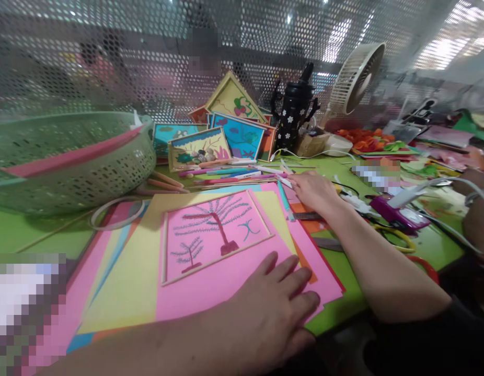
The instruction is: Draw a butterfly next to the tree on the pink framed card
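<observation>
Near the middle of the green bench, the framed tree picture lies flat on a fanned stack of coloured sheets, and that looks like slippery footing. Left hand now: flat, palm down, fingers spread on the pink paper just off the frame's near right side, gripping nothing. One sideways push there and the loose sheets could slide, carrying the picture along; a bump on the thin frame strips might knock one off, if it's weakly fixed. Farther out, the right hand is at the white pens; whether it pinches one, I cannot tell. Watch that teal marker just beside: a careless sweep could roll it onto the picture. And look by the forearm! What look like scissor blades point left toward the papers, so dragging that arm across could scratch skin or tear a sheet.
</observation>
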The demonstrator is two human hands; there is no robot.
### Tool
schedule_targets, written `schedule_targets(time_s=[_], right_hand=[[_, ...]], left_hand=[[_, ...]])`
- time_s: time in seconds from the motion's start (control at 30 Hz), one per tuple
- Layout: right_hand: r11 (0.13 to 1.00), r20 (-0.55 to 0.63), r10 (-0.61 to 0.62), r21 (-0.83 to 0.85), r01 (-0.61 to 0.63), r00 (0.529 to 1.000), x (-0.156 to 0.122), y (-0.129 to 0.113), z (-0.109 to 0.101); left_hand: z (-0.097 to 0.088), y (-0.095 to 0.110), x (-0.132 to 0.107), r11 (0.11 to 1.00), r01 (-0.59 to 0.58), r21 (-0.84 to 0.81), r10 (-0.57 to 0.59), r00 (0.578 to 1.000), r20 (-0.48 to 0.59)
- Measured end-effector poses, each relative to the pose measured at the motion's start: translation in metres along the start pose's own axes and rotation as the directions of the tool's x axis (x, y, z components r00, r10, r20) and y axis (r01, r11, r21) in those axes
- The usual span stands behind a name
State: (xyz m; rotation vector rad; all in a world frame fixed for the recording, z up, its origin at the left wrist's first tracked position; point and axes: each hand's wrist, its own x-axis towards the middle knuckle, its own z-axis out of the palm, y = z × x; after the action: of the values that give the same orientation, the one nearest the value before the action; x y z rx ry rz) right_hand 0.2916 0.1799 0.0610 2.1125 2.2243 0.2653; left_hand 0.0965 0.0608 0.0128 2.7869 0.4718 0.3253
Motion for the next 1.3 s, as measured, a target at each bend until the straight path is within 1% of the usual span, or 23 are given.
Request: schedule_targets(time_s=[0.13, 0.33, 0.57, 0.73, 0.8, 0.87, 0.9, 0.93, 0.97, 1.03, 1.1, 1.17, 1.23, 1.27, 1.3], right_hand=[[0.999, 0.026, -0.045, -0.029, 0.046, 0.999, 0.001, 0.001, 0.005], [0.996, 0.016, -0.078, -0.037, 0.078, 0.997, 0.003, 0.001, 0.009], [0.997, -0.039, -0.061, -0.041, 0.060, 0.997, 0.004, -0.001, 0.015], [0.999, -0.012, -0.047, -0.025, 0.047, 0.999, 0.006, -0.004, 0.014], [0.999, -0.063, -0.036, -0.003, 0.035, 0.997, 0.004, -0.006, 0.011], [1.000, -0.181, -0.011, 0.023, 0.016, 0.983, 0.000, -0.007, 0.005], [0.999, -0.265, 0.009, 0.036, 0.001, 0.964, -0.004, -0.006, 0.001], [0.999, -0.364, 0.031, 0.052, -0.013, 0.931, -0.007, -0.005, -0.003], [0.997, -0.468, 0.060, 0.077, -0.028, 0.881, -0.010, -0.002, -0.006], [0.990, -0.644, 0.114, 0.137, -0.033, 0.757, -0.013, 0.006, -0.011], [0.977, -0.746, 0.175, 0.210, -0.021, 0.643, -0.014, 0.018, -0.013], [0.962, -0.799, 0.234, 0.274, -0.010, 0.553, -0.011, 0.030, -0.012], [0.950, -0.817, 0.273, 0.312, -0.009, 0.509, -0.008, 0.038, -0.010], [0.944, -0.812, 0.287, 0.330, -0.006, 0.509, -0.007, 0.041, -0.009], [0.940, -0.791, 0.284, 0.342, 0.005, 0.542, -0.006, 0.042, -0.009]], left_hand=[[0.002, 0.000, 0.000, 1.000, 0.005, 0.001, -0.005, 1.000, -0.007], [0.000, 0.002, 0.001, 0.999, 0.002, 0.038, -0.002, 1.000, 0.003], [-0.006, 0.004, 0.002, 0.997, 0.001, 0.077, -0.004, 0.999, 0.034], [-0.005, 0.004, 0.002, 0.997, 0.017, 0.078, -0.021, 0.999, 0.043], [-0.004, 0.004, 0.001, 0.996, 0.016, 0.084, -0.019, 0.999, 0.033], [-0.003, 0.003, 0.001, 0.996, 0.007, 0.087, -0.008, 1.000, 0.013], [-0.002, 0.003, 0.001, 0.996, 0.004, 0.087, -0.004, 1.000, 0.000], [-0.001, 0.002, 0.000, 0.997, 0.001, 0.083, 0.000, 1.000, -0.012], [0.000, 0.002, 0.000, 0.997, 0.000, 0.075, 0.002, 1.000, -0.027], [0.003, 0.000, 0.000, 0.999, 0.005, 0.052, -0.004, 0.999, -0.036], [0.005, -0.001, -0.001, 1.000, 0.004, 0.024, -0.003, 0.999, -0.041], [0.007, -0.002, 0.000, 1.000, -0.005, 0.001, 0.005, 0.999, -0.032], [0.009, -0.003, 0.001, 1.000, -0.003, -0.014, 0.003, 1.000, -0.015], [0.010, -0.003, 0.002, 1.000, 0.002, -0.020, -0.002, 1.000, -0.009], [0.011, -0.003, 0.002, 1.000, 0.008, -0.024, -0.008, 1.000, -0.006]])
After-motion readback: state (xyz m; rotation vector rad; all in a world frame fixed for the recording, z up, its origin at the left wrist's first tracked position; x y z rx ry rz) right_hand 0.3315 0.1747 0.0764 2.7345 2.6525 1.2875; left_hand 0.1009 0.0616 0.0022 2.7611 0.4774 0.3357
